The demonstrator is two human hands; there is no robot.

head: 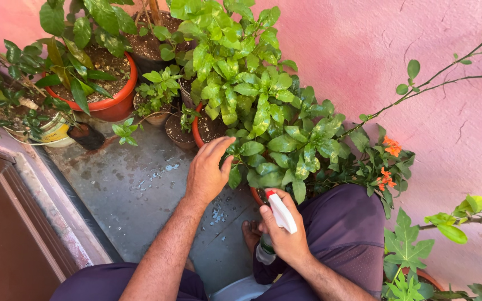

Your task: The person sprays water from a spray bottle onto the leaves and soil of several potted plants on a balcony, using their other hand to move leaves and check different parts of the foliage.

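The person is crouched on a damp concrete floor [140, 189] in a tight corner, knees out either side, with potted plants packed against a pink wall [419, 44]. The right hand [285, 234] is clenched round a spray bottle [277, 220], white head with a red tip, held upright with the nozzle aimed up and away at the leaves, right beside the nearest pot. That angle makes sense, since the foliage hangs out over the pot's edge just above it.

The left hand [207, 173] isn't gripping anything as far as the view shows: the fingers are curled loosely and reach into the lower leaves of the big leafy plant [263, 122], looks like it's parting or steadying them so the underside is reachable. Whether a stem is pinched between the fingertips can't be told, leaves hide them.

Farther back sit an orange pot [112, 103] and a couple of small pots [177, 134]. A plant with orange flowers [389, 161] leans by the right knee.
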